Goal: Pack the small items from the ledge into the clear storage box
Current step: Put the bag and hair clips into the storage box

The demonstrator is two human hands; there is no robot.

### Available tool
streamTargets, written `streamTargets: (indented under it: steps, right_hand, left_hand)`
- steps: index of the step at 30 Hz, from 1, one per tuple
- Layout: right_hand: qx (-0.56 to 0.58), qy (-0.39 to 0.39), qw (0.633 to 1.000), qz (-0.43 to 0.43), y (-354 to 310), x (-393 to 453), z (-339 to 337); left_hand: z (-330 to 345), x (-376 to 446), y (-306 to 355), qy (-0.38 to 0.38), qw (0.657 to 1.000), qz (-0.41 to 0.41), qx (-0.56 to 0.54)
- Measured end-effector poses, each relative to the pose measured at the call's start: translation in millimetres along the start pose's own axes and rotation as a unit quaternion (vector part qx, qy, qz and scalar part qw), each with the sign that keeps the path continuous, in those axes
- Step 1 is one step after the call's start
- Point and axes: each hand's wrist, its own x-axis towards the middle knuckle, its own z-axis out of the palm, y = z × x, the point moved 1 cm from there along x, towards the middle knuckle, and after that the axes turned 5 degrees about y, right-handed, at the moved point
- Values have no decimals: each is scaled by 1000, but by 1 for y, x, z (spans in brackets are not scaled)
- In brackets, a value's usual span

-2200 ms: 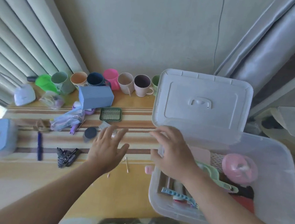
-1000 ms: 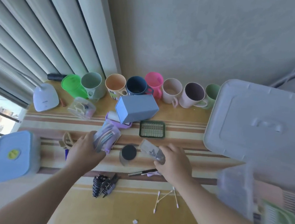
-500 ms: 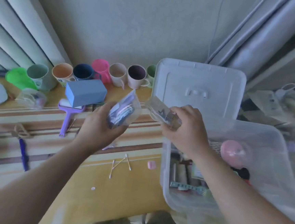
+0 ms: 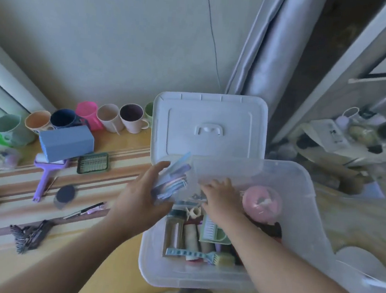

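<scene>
Two hands over the clear storage box (image 4: 307, 217): your left hand (image 4: 140, 202) pinches a clear packet (image 4: 172, 182), box interior just right and below; your right hand's (image 4: 223, 201) grip is unclear.

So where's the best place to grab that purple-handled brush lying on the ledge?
Grip the purple brush by its long handle, around the middle, coming down from above. It lies flat on the ledge with the handle pointing toward you, free on both sides. The head sits close against the blue box, so there is probably less finger room at that end.
</scene>
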Motion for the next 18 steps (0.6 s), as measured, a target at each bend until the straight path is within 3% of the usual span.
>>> streamTargets:
  steps: [5, 10, 13, 16, 17, 18]
  right_hand:
    - [44, -9, 999, 25, -11, 18, 17]
    - [243, -16, 969, 45, 13, 8, 29]
    - [400, 1, 911, 104, 36, -14, 5]
    - [563, -36, 810, 162, 53, -42, -28]
    - [565, -54, 811, 143, 55, -51, -39]
    - [513, -65, 849, 105, 56, -59, -47]
  left_hand:
    - [22, -5, 16, -4, 998, 31, 61]
    - [32, -10, 12, -8, 995, 36, 88]
    - [40, -8, 9, -44, 994, 36, 95]
    - [56, -2, 16, -76, 987, 49, 134]
    - [63, 1, 20, -89, 983, 58, 148]
    - [71, 3, 24, -105, 979, 68, 160]
